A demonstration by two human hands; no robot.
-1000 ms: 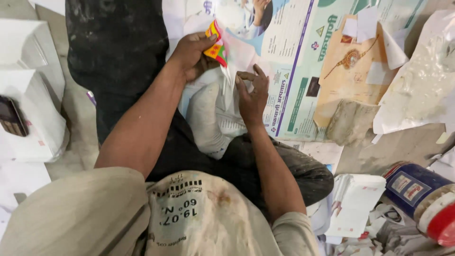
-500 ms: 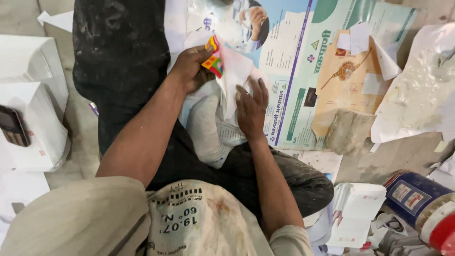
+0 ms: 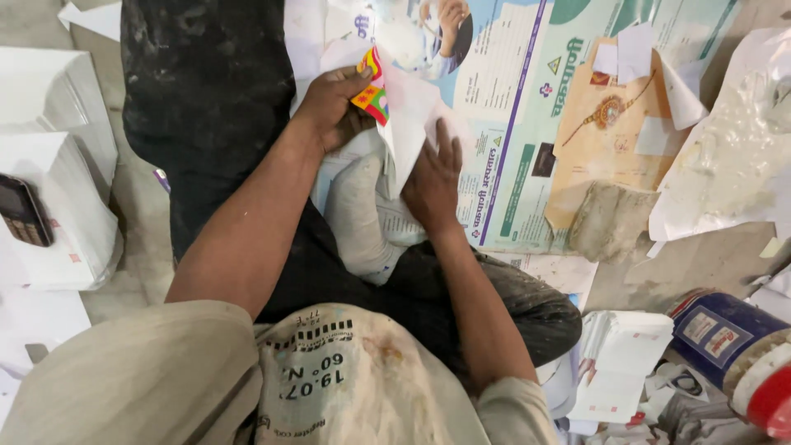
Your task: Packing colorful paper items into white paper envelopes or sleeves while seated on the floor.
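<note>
— Far left?
— White boxes (image 3: 49, 206) stacked at the frame's edge, a dark phone (image 3: 25, 210) lying on one. Beside them a narrow strip of bare floor (image 3: 136, 239), then a dark cloth (image 3: 206, 91) running up to the top edge.

— Left hand?
— Left hand (image 3: 334, 107) raised over the lap, grip closed on a bright folded paper (image 3: 372, 89) in red, yellow and green, thumb on top, pinching its left edge. White sheet (image 3: 408, 124) hanging just right of it, touching.

— Right hand?
— Right hand (image 3: 432, 177) spread flat, fingers apart, pressing down on the white sheet's lower part; holding nothing, only pushing. Below both hands, a white bundle (image 3: 362, 214) resting across the dark trousers.

— Room to the right?
— Little. Large printed poster (image 3: 511, 107) covering the floor there, a tan envelope (image 3: 614, 124) on top of it, crumpled pale paper (image 3: 733, 156) further right reaching the frame's edge. Lower right, a blue tin (image 3: 721, 334) with a red lid, just beside loose white sheets (image 3: 618, 371).
</note>
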